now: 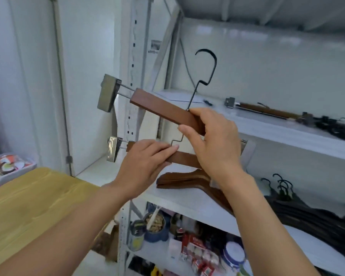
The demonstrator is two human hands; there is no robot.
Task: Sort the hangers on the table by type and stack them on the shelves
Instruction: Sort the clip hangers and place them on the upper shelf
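My right hand (211, 140) grips the middle of a brown wooden clip hanger (161, 108), whose black hook points up and whose metal clip (108, 92) sticks out to the left. Below it, my left hand (145, 164) holds a second wooden clip hanger (183, 158) by its bar, its clip (113, 148) also at the left. Both hangers hover in front of the white shelves (287, 134). A stack of brown wooden coat hangers (187, 180) lies on the middle shelf just under my hands.
On the upper shelf lie another clip hanger (267, 110) and black hangers (337, 126). Dark hangers (307, 212) cover the middle shelf's right part. The bottom shelf holds jars and packets (187, 246). A yellow wooden table (28, 206) stands at the left, a tray (6, 166) behind it.
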